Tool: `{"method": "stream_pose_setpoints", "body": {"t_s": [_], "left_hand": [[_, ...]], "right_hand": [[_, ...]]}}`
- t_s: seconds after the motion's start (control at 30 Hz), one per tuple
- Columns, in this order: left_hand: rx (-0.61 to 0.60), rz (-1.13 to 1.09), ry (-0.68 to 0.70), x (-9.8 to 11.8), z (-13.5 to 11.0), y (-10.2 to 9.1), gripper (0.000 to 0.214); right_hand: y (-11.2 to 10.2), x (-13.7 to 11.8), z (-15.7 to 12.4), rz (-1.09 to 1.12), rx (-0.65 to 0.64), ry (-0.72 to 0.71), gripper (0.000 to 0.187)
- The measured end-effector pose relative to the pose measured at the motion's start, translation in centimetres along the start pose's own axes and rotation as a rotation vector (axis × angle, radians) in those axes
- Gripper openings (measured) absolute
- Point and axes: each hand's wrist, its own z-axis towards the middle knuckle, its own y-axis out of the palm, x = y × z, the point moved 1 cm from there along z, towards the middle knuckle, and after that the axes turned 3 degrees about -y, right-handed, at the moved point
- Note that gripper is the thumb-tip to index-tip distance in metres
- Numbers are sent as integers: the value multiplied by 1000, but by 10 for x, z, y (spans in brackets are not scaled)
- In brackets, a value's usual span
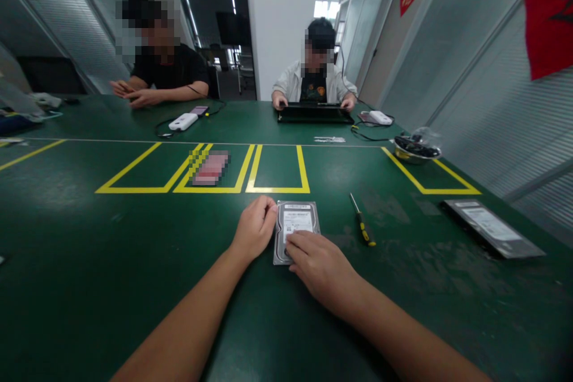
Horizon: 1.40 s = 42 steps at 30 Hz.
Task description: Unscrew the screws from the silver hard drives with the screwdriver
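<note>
The hard drive point(296, 231) lies flat on the green table point(89, 262), label up, directly in front of you. Your left hand point(255, 228) is at the drive's 9 o'clock side, fingers curled and gripping its left edge near the top corner. Your right hand point(320, 264) covers the drive's 5 o'clock corner, fingers laid loosely on the label and not closed around the casing. The screwdriver point(363, 221) with the yellow-and-black handle lies on the table near the drive at 3 o'clock, untouched. Farther out at 3 o'clock lies a flat grey bag point(492, 228). A metal bowl point(414, 150) sits at 2 o'clock, well apart. A yellow marked box point(278, 190) lies at 12 o'clock, just beyond the drive
</note>
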Motion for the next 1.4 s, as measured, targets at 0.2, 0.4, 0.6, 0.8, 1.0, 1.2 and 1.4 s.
{"method": "stream_pose_setpoints", "body": {"t_s": [0.2, 0.4, 0.6, 0.8, 1.0, 1.2, 1.4], "left_hand": [[-122, 13, 57, -2, -3, -7, 18], [-212, 59, 103, 0, -6, -16, 17], [-276, 63, 132, 0, -8, -20, 15], [-310, 45, 146, 3, -10, -23, 17], [-365, 11, 144, 6, -9, -28, 15], [-445, 9, 125, 5, -10, -28, 12], [-486, 3, 104, 6, -9, -31, 14]], "right_hand": [[-3, 3, 3, 24, -20, 20, 35], [-2, 6, 2, 22, -7, 29, 35], [1, 7, 2, -17, -8, 4, 36], [1, 7, 2, 14, 17, -2, 36], [1, 8, 2, -26, -7, 16, 34], [0, 8, 4, -46, -4, 5, 32], [-2, 8, 4, -40, -12, 16, 31]]}}
